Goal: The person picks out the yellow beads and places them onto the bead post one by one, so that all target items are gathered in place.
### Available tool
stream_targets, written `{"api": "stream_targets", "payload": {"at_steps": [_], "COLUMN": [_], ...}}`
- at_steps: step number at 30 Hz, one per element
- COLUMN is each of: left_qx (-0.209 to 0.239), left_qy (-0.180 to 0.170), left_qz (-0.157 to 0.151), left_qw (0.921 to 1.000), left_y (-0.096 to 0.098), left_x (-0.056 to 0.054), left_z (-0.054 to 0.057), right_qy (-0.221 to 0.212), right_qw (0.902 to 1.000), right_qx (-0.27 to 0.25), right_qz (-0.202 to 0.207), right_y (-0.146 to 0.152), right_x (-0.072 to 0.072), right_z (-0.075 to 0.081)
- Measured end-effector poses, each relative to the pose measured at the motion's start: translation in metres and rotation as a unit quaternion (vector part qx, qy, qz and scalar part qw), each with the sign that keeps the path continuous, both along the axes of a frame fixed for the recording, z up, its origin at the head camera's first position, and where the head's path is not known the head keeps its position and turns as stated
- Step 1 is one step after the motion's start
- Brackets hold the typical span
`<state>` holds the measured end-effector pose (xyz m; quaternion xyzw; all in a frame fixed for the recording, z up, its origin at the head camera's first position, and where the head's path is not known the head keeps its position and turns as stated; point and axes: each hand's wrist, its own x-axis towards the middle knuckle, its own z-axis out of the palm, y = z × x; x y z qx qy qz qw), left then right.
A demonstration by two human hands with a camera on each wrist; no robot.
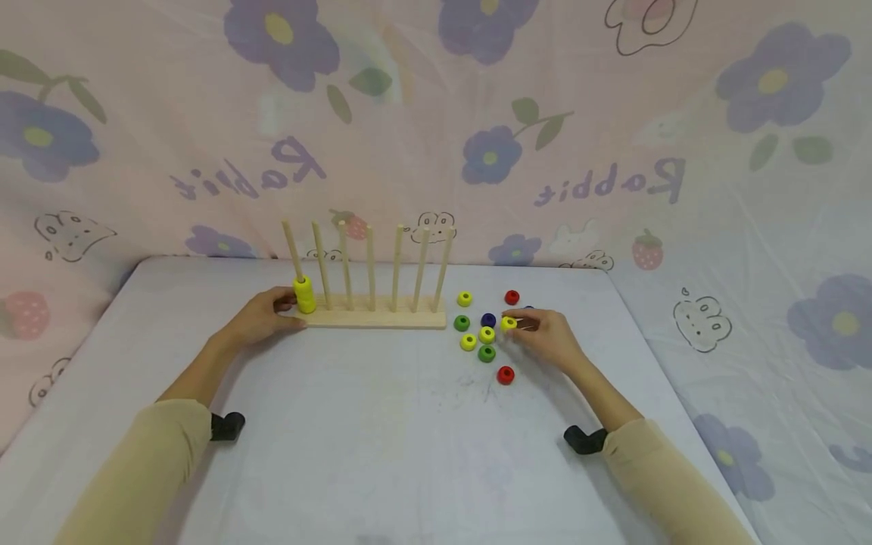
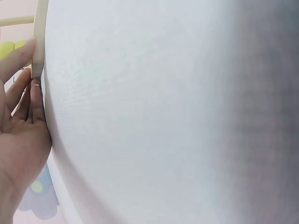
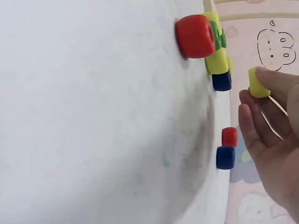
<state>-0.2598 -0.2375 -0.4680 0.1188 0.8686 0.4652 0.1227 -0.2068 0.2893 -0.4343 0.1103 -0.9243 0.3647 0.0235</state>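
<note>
A wooden peg rack (image 1: 375, 321) stands on the table, its upright pegs in one row. Yellow beads (image 1: 304, 295) are stacked on the leftmost peg. At that end my left hand (image 1: 264, 312) grips the base; the left wrist view has the thumb (image 2: 18, 59) against the base (image 2: 39, 42) and the other fingers around its end. Between thumb and fingertips, my right hand (image 1: 545, 337) pinches a yellow bead (image 1: 509, 323). In the right wrist view this bead (image 3: 258, 84) is held up off the table, near the loose beads.
Right of the rack lie loose beads: yellow ones (image 1: 468, 342), green ones (image 1: 487, 353), a blue one (image 1: 488, 320) and red ones (image 1: 506, 375). Another blue bead (image 1: 529, 309) is partly hidden behind my right hand. A patterned cloth (image 1: 409, 113) hangs behind the white table (image 1: 381, 439).
</note>
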Motion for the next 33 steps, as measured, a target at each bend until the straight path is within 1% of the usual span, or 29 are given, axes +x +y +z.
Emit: {"api": "stream_targets", "payload": {"at_steps": [7, 11, 17, 24, 27, 33], "left_qx": [0.001, 0.002, -0.001, -0.008, -0.010, -0.006], "left_qy": [-0.001, 0.003, -0.002, -0.012, -0.011, -0.015], "left_qz": [-0.001, -0.004, -0.004, 0.001, 0.003, 0.000], "left_qw": [1.0000, 1.0000, 1.0000, 0.9999, 0.9999, 0.9999], "left_y": [0.001, 0.002, 0.004, 0.004, 0.003, 0.001], "left_x": [-0.002, -0.003, -0.003, -0.004, -0.005, -0.001], "left_z": [0.001, 0.003, 0.005, 0.003, 0.001, 0.002], "right_qy": [0.044, 0.061, 0.076, 0.077, 0.079, 0.094], "right_qw": [0.9988, 0.9979, 0.9965, 0.9962, 0.9958, 0.9940], "right_qx": [-0.016, -0.014, -0.021, -0.026, -0.031, -0.030], "right_qz": [0.016, 0.017, 0.026, 0.032, 0.036, 0.045], "right_y": [-0.007, -0.013, -0.020, -0.032, -0.038, -0.048], "right_x": [-0.008, -0.013, -0.021, -0.028, -0.032, -0.039], "right_z": [0.017, 0.026, 0.041, 0.058, 0.067, 0.080]}}
